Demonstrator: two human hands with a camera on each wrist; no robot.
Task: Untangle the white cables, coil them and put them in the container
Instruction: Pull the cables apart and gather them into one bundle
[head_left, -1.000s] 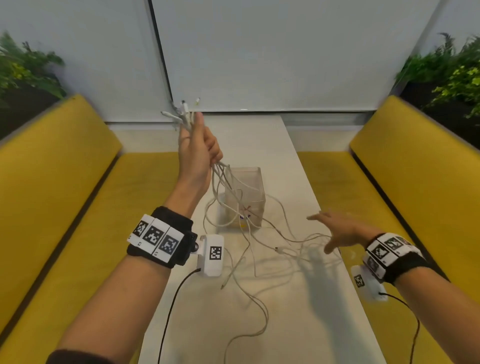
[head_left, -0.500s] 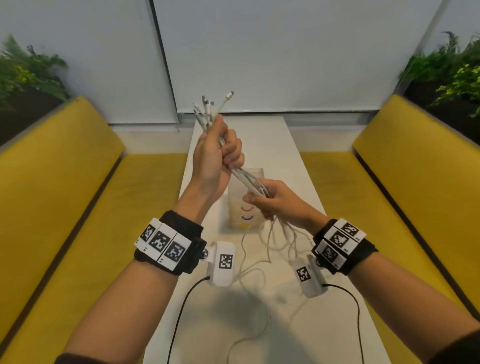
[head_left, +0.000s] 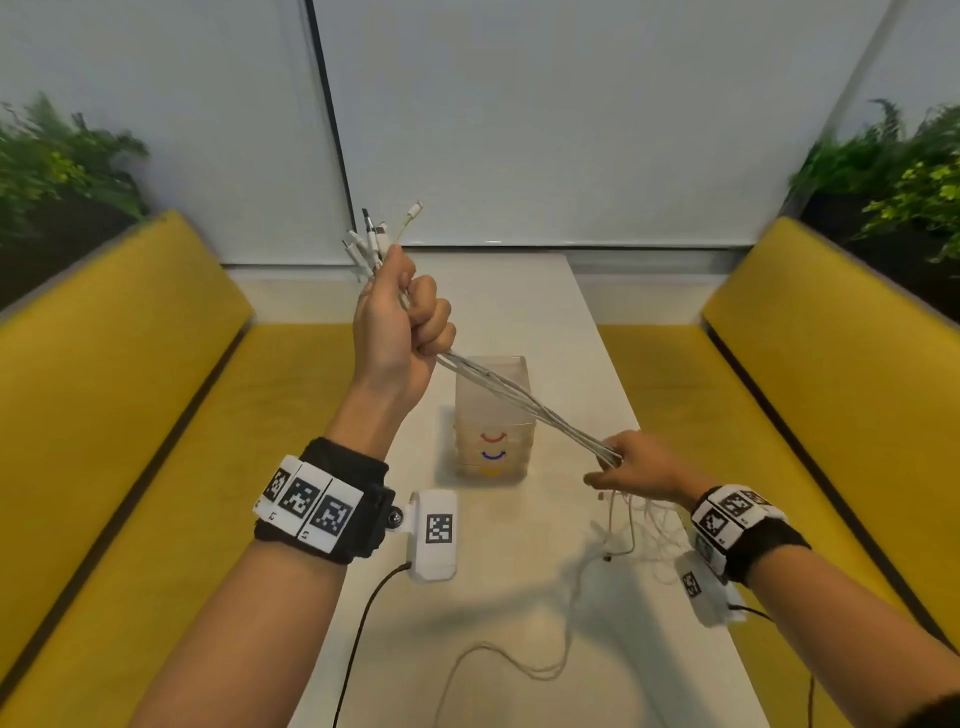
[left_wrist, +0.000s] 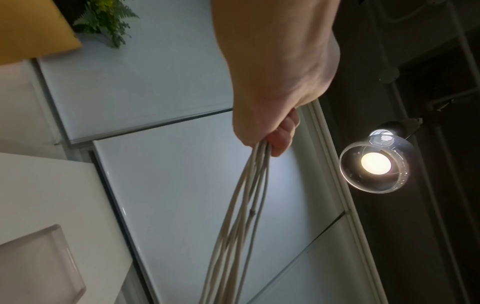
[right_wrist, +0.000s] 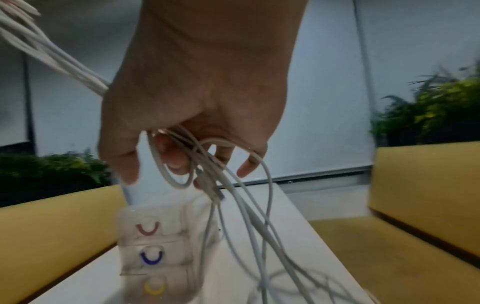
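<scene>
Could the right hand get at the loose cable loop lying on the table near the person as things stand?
Probably not yet: the right hand already grips the cable bundle stretched from the left hand, so its fingers are occupied; the loose loop lies unobstructed on the table.

The head view is evenly and softly lit, with pale walls bright and faint shadows of the arms on the table (head_left: 519, 613); straight lines bow at the edges. The left wrist view is dim, its right side nearly black but for a glaring lamp (left_wrist: 376, 165). The right wrist view is dull and motion-blurred, with the cables (right_wrist: 241, 209) and container (right_wrist: 155, 253) smeared.
</scene>
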